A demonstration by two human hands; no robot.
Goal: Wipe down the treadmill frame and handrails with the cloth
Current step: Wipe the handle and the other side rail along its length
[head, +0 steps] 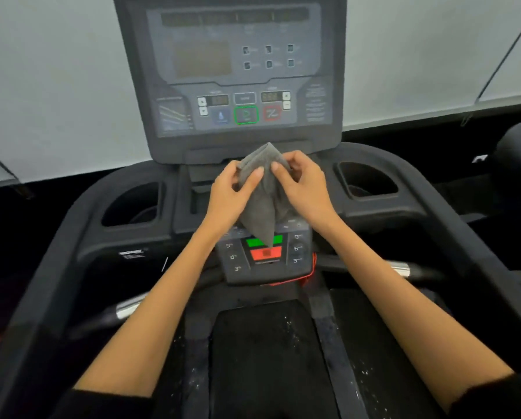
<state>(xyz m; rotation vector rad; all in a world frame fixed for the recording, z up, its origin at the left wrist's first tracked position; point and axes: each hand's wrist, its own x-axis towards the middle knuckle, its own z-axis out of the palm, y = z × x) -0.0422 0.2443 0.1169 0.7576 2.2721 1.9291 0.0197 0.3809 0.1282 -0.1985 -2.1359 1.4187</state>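
A folded grey cloth (262, 204) hangs in the air in front of the treadmill console (238, 86). My left hand (232, 192) pinches its left edge between thumb and fingers. My right hand (301, 186) pinches its right edge. The cloth's lower tip dangles over the small lower control panel (268, 258). The black treadmill frame (71, 243) curves round on both sides. Silver-and-black handrail grips show at lower left (129, 306) and at right (401, 267). Neither hand touches the frame or the handrails.
Cup holders sit in the frame at left (132, 207) and right (368, 179). A red safety cord (312, 267) hangs by the lower panel. The dusty black belt and deck (268, 358) lie below. A pale wall stands behind the console.
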